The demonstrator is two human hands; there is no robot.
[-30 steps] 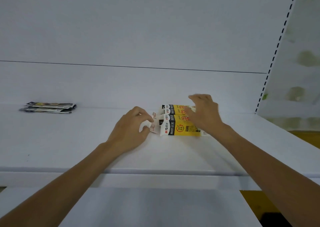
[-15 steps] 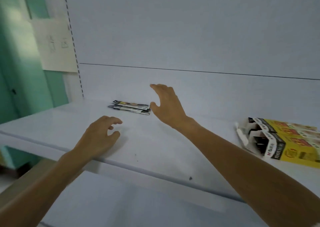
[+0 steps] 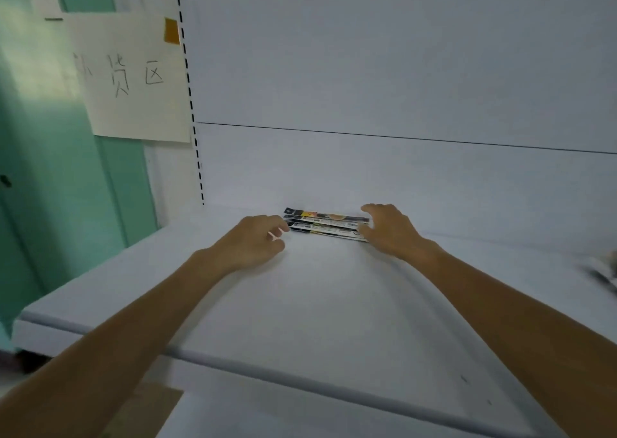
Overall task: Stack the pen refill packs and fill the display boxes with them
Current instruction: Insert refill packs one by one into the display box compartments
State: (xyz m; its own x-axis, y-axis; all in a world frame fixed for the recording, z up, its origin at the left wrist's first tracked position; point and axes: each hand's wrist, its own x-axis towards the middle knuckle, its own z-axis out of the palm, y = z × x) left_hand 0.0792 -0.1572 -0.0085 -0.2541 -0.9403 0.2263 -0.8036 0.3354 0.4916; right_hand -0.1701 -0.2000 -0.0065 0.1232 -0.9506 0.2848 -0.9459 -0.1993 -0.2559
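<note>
Abreast — left hand (image 3: pixel 248 244), packs (image 3: pixel 325 225), right hand (image 3: pixel 390 234)

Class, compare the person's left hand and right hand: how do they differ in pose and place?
The left hand has its fingers loosely curled; the right hand has them spread. The left hand is at the left end of the pen refill packs, the right hand at their right end. Both reach over the white shelf.

A paper sheet (image 3: pixel 133 77) at ten o'clock bears handwritten "货区"; the character before is blurred. Print on the packs (image 3: pixel 329 225) is unreadable.
</note>
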